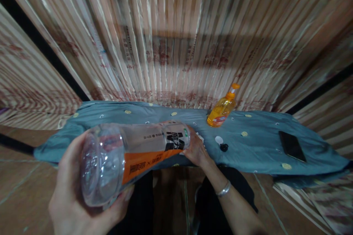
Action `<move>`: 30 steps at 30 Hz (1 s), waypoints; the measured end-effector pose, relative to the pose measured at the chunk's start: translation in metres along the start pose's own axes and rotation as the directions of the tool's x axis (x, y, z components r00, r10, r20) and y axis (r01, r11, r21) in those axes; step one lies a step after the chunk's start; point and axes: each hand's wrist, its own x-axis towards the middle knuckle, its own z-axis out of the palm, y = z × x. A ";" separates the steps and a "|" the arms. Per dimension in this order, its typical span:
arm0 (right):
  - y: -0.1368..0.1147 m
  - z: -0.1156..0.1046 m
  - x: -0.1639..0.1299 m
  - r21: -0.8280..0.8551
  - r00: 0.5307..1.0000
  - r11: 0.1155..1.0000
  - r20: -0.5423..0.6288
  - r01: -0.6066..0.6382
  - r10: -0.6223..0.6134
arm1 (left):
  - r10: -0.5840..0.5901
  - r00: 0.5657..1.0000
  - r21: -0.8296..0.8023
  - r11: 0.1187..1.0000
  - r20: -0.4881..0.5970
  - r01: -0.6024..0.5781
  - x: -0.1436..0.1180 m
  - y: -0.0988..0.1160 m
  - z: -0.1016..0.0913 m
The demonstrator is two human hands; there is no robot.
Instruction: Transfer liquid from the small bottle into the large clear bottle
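A clear plastic bottle [143,147] with an orange and white label lies tilted across the near view, its base toward me. My left hand [79,191] is closed around the base end, thumb and fingers on either side. At the far, narrower end my right hand [197,150] is closed against the bottle, a silver bracelet [224,188] on its wrist. The bottle hides most of the right fingers and its own neck and cap. A bit of white material shows just behind the right hand; I cannot make out what it is.
A teal patterned cloth [110,117] covers the low table. On it stand or lie an orange pump bottle [221,110], a small white disc [218,140], a small black object [224,147] and a black phone [292,146]. A striped curtain [176,44] hangs behind.
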 end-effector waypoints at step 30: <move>-0.001 0.000 0.000 -0.013 0.999 0.999 -0.003 0.032 -0.032 | 0.035 0.999 0.011 0.999 0.019 -0.035 0.010 0.003 0.001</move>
